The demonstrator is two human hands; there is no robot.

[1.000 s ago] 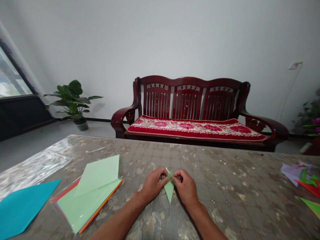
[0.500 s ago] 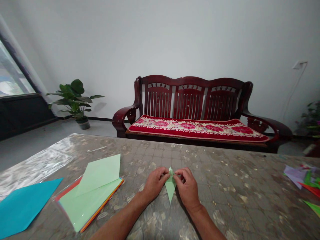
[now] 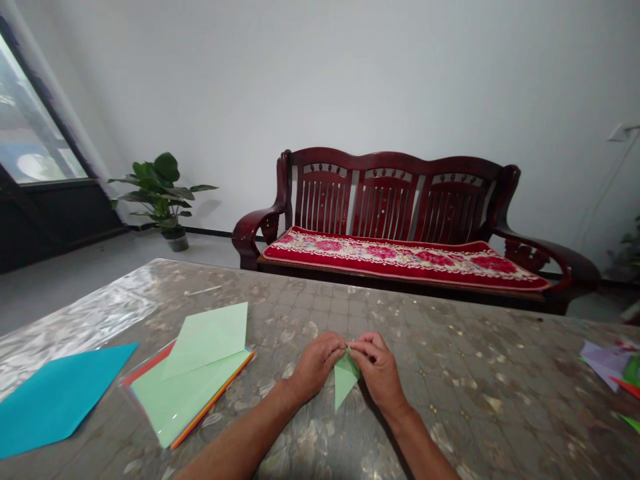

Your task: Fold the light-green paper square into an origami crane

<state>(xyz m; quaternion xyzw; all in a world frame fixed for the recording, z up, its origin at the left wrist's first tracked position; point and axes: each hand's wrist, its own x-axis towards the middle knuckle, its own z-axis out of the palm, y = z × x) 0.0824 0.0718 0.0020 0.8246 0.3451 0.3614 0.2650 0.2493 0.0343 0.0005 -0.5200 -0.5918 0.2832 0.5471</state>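
A small folded light green paper piece (image 3: 344, 381), shaped like a narrow triangle pointing toward me, lies on the patterned table (image 3: 450, 373). My left hand (image 3: 314, 363) and my right hand (image 3: 380, 368) meet at its far end, fingers pinched on the paper's top edge. Both hands rest low on the tabletop, close together, near the table's middle.
A stack of coloured paper sheets (image 3: 187, 393) with a loose green sheet (image 3: 210, 337) on top lies to the left, beside a blue sheet (image 3: 55, 400). Folded coloured paper pieces (image 3: 613, 363) sit at the right edge. A wooden bench (image 3: 400, 227) and a potted plant (image 3: 163, 197) stand beyond the table.
The view has shifted slightly rightward and up. My fingers have closed tighter over the top of the green piece, and its tip no longer sticks up between them.
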